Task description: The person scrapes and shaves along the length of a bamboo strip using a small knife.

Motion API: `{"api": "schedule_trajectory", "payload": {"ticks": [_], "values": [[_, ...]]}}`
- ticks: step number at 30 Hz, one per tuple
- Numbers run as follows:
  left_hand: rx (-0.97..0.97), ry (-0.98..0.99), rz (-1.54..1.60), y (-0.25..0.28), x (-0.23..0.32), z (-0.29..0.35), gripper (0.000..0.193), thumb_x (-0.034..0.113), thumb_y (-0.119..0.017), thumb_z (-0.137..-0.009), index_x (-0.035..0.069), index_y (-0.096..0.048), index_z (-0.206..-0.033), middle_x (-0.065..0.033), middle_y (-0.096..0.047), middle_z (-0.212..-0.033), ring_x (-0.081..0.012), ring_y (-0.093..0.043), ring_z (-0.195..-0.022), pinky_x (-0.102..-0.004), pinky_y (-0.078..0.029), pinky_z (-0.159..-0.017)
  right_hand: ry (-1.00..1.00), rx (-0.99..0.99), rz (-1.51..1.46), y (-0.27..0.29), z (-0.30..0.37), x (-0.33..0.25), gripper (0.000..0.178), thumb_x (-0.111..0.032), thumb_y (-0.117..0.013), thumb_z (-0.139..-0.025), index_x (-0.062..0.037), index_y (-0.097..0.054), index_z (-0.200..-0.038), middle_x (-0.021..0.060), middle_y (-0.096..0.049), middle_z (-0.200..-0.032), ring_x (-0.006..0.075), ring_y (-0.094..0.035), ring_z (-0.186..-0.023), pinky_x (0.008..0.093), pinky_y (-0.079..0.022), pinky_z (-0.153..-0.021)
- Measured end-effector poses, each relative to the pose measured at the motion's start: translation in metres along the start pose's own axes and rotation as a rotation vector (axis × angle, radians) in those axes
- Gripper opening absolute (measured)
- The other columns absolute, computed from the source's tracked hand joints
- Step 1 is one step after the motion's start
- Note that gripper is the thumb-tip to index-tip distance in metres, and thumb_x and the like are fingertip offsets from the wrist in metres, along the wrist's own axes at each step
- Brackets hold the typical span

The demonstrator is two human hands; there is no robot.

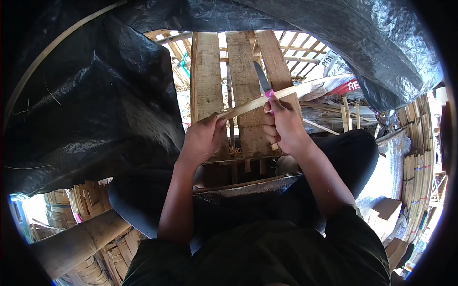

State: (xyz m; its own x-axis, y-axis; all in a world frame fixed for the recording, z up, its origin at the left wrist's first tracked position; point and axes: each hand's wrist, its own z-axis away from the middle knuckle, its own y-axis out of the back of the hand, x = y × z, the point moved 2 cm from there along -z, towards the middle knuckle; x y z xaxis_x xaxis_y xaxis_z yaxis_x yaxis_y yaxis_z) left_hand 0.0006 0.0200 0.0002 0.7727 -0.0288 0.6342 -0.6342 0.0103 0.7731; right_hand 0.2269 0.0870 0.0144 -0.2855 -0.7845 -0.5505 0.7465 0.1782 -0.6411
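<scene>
A long, pale bamboo strip (pixel 250 106) runs slantwise across the middle, from lower left up to the right. Its left end is pinched between the thumb and fingers of my left hand (pixel 204 138). My right hand (pixel 287 123) is wrapped round the pink handle of a knife (pixel 263 80), whose dark blade points up and away from me. The knife handle crosses the strip, close by my right thumb. Whether the blade touches the strip I cannot tell. Beneath both hands lie rough wooden planks (pixel 206 76) with gaps between them.
Black plastic sheeting (pixel 95 105) hangs at the left, and more sheeting (pixel 381 43) droops at the upper right. My bent legs flank the planks. Bundled bamboo strips (pixel 415 190) stand at the right. A thick bamboo pole (pixel 83 240) lies at the lower left beside woven bamboo.
</scene>
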Motion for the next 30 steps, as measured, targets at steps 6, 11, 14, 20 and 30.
{"api": "schedule_trajectory", "payload": {"ticks": [6,11,14,20,30], "values": [[0.039,-0.096,-0.061,0.010,0.006,0.003,0.029,0.028,-0.051,-0.103,0.003,-0.057,-0.091,-0.0215,-0.065,-0.077,-0.0428,-0.064,-0.076,-0.0521,-0.049,-0.066,0.845,0.342,1.339,-0.033,-0.007,0.003,0.025,-0.021,-0.070,-0.094,0.0002,-0.063,-0.107,0.0089,-0.056,-0.065,0.0184,-0.057,-0.058,0.0325,-0.045,-0.056],[0.141,-0.081,0.188,0.015,0.009,0.002,0.029,0.029,-0.062,-0.098,0.001,-0.067,-0.106,-0.0180,-0.072,-0.088,-0.0342,-0.071,-0.083,-0.0403,-0.055,-0.071,0.856,0.369,1.275,-0.017,-0.027,0.011,0.021,-0.018,-0.070,-0.093,-0.0004,-0.066,-0.103,0.0139,-0.065,-0.075,0.0243,-0.063,-0.065,0.0363,-0.048,-0.063],[0.186,-0.121,0.285,0.017,0.013,0.002,0.032,0.029,-0.070,-0.093,0.000,-0.069,-0.108,-0.0158,-0.074,-0.090,-0.0274,-0.074,-0.085,-0.0345,-0.055,-0.072,0.831,0.378,1.259,-0.021,-0.025,0.010,0.019,-0.017,-0.071,-0.091,-0.0007,-0.065,-0.101,0.0187,-0.066,-0.079,0.0352,-0.064,-0.072,0.0401,-0.049,-0.065],[0.307,0.084,0.487,0.009,0.018,0.003,0.030,0.024,-0.076,-0.091,-0.002,-0.072,-0.105,-0.0105,-0.075,-0.091,-0.0074,-0.067,-0.077,-0.0224,-0.051,-0.063,0.813,0.395,1.272,-0.022,-0.024,0.011,0.018,-0.014,-0.070,-0.090,-0.0002,-0.062,-0.097,0.0228,-0.064,-0.080,0.0454,-0.062,-0.080,0.0437,-0.049,-0.066],[0.414,0.045,0.616,-0.004,0.009,-0.002,0.021,0.021,-0.077,-0.089,0.002,-0.074,-0.096,-0.0080,-0.074,-0.086,-0.0114,-0.067,-0.075,-0.0257,-0.053,-0.067,0.780,0.392,1.288,-0.028,-0.017,0.008,0.018,-0.013,-0.070,-0.090,0.0007,-0.061,-0.097,0.0232,-0.063,-0.081,0.0457,-0.061,-0.079,0.0441,-0.048,-0.067]]}}
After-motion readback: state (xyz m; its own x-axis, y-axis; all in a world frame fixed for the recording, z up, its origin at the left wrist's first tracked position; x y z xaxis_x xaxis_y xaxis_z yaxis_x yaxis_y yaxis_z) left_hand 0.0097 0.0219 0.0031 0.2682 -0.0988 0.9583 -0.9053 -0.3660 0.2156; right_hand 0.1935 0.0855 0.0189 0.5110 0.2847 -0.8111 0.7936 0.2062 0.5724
